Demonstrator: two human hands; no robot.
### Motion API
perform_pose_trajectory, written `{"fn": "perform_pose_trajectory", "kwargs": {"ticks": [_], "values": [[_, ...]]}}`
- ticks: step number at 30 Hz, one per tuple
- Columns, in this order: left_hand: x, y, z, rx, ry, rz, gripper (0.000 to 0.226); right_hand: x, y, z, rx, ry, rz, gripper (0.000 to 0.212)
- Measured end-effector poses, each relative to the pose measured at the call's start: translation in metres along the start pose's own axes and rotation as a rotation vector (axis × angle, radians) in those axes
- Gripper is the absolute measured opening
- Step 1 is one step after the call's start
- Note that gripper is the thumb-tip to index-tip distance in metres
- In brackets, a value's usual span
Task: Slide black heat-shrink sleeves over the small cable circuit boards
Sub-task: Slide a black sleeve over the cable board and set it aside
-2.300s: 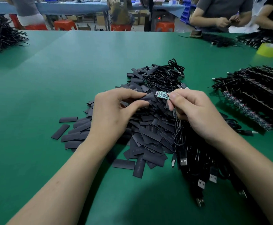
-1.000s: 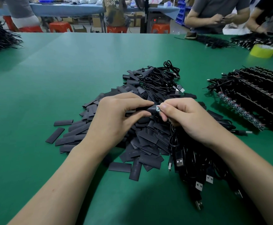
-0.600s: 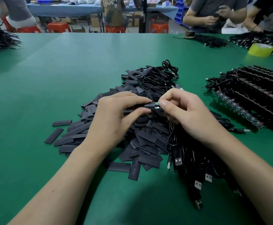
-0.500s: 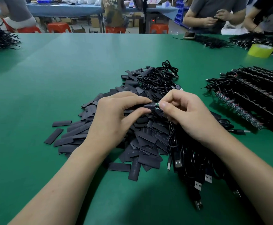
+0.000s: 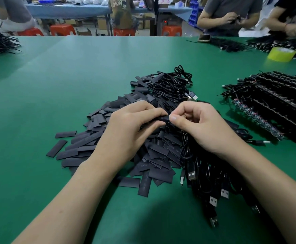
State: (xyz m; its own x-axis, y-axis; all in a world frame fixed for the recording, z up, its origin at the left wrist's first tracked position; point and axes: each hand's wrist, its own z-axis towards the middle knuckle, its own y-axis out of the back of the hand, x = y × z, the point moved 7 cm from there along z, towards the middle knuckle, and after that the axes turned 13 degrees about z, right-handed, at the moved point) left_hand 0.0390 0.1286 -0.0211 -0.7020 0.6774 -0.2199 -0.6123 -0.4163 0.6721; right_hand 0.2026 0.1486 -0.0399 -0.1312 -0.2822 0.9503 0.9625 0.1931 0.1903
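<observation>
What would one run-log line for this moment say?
step: sleeving | left hand: pinches sleeve | right hand: pinches sleeve's other end | circuit board: not visible | spare sleeves: piled beneath hands

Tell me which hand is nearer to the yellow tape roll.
Right. The right hand is left of the yellow tape roll and closer to the person; the left hand is further left, beyond the right hand. Both pinch the black sleeve.

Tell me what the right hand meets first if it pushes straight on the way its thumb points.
The black sleeve pinched in the left hand; the thumb of the right hand seems to touch its end.
</observation>
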Motion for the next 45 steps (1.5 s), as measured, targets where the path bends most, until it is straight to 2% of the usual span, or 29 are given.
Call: {"fn": "perform_pose_trajectory", "kwargs": {"ticks": [4, 7, 17, 25, 37, 39, 43, 45], "values": [[0.004, 0.003, 0.001, -0.041, 0.076, -0.044, 0.018, 0.005, 0.005, 0.000, -0.035, 0.039, 0.009, 0.011], [0.007, 0.005, 0.002, -0.054, 0.108, -0.049, 0.020, 0.007, 0.008, 0.001, -0.050, 0.059, 0.003, 0.016], [0.001, 0.005, 0.000, -0.067, 0.041, -0.004, 0.018, 0.006, 0.002, 0.000, 0.004, 0.068, -0.014, 0.014], [0.002, 0.009, -0.003, -0.167, 0.017, 0.016, 0.016, 0.007, -0.001, 0.002, 0.003, 0.091, 0.005, 0.016], [0.001, 0.006, -0.001, -0.128, 0.045, -0.004, 0.017, 0.006, -0.003, 0.002, -0.004, 0.078, -0.001, 0.021], [0.003, 0.005, 0.000, -0.130, 0.093, -0.019, 0.019, 0.006, -0.004, 0.002, -0.015, 0.071, -0.008, 0.021], [0.016, 0.008, -0.004, -0.222, 0.374, -0.156, 0.039, 0.007, -0.001, 0.002, -0.063, 0.074, -0.013, 0.019], [0.018, 0.007, -0.006, -0.248, 0.437, -0.222, 0.030, 0.007, 0.000, 0.001, -0.085, 0.078, 0.002, 0.020]]}}
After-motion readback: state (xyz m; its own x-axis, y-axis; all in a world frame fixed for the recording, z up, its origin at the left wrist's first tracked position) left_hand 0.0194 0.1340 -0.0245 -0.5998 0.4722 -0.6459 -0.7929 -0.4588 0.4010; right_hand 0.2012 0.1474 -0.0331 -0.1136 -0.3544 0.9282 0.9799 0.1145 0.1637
